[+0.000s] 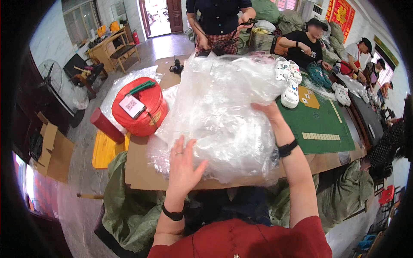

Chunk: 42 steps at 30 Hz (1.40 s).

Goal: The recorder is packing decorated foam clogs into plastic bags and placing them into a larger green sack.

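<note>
The plastic lies on the desk in one heap, rumpled and not yet squared up, the left hand spread and gripping nothing, the right hand at its right side, grip unclear.

The plastic is clear and whitish, the twine roll red, the mat green, the clogs white with coloured specks, the stool yellow.
</note>
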Each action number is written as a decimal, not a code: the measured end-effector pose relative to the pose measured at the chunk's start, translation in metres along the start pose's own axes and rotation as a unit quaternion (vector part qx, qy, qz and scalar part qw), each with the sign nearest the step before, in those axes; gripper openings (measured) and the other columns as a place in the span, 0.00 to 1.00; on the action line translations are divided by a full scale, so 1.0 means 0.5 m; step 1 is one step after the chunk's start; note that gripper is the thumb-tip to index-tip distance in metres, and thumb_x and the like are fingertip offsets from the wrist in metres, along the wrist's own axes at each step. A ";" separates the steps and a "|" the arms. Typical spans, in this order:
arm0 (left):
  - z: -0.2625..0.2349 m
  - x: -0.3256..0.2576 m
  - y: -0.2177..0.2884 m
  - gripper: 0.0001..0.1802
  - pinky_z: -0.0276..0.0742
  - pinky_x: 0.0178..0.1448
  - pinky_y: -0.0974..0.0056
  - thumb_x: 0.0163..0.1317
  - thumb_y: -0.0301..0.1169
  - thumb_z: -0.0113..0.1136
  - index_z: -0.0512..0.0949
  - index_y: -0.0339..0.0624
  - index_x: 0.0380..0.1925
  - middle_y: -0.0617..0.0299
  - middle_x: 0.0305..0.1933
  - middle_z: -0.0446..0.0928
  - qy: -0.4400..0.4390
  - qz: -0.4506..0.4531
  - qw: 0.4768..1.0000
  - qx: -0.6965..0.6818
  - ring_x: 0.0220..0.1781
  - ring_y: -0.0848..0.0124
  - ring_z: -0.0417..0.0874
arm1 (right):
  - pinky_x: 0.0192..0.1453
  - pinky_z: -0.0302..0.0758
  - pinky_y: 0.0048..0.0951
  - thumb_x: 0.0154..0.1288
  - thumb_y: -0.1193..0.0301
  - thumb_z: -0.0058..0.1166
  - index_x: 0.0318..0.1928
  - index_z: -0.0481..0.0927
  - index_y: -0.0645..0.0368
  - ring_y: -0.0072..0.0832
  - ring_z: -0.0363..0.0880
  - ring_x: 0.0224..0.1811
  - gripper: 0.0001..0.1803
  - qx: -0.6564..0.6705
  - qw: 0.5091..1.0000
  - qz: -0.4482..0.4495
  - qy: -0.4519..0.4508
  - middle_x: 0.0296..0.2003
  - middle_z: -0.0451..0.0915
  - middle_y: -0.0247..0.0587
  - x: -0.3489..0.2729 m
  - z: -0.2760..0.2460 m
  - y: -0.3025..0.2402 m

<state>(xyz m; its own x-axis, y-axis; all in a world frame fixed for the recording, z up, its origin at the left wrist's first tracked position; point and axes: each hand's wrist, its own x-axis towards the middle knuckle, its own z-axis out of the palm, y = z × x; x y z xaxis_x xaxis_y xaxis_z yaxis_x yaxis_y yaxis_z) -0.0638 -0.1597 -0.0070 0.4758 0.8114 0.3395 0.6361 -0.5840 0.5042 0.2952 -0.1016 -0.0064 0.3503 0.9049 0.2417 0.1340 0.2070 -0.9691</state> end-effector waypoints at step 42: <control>0.042 0.123 0.024 0.36 0.25 0.71 0.23 0.40 0.54 0.73 0.81 0.52 0.50 0.46 0.67 0.67 -0.097 0.100 0.962 0.236 0.75 0.40 0.51 | 0.66 0.66 0.44 0.57 0.54 0.64 0.65 0.69 0.50 0.46 0.69 0.64 0.36 -0.373 0.892 -0.230 -0.114 0.62 0.70 0.51 0.025 0.016 0.089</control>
<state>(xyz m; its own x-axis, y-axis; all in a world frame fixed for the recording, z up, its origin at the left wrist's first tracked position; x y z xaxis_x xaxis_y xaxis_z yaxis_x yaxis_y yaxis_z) -0.0138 -0.1173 0.0032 0.6927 0.6888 0.2137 0.7032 -0.7109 0.0121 0.2981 -0.0784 -0.0468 -0.0873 0.8572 0.5075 0.8236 0.3487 -0.4473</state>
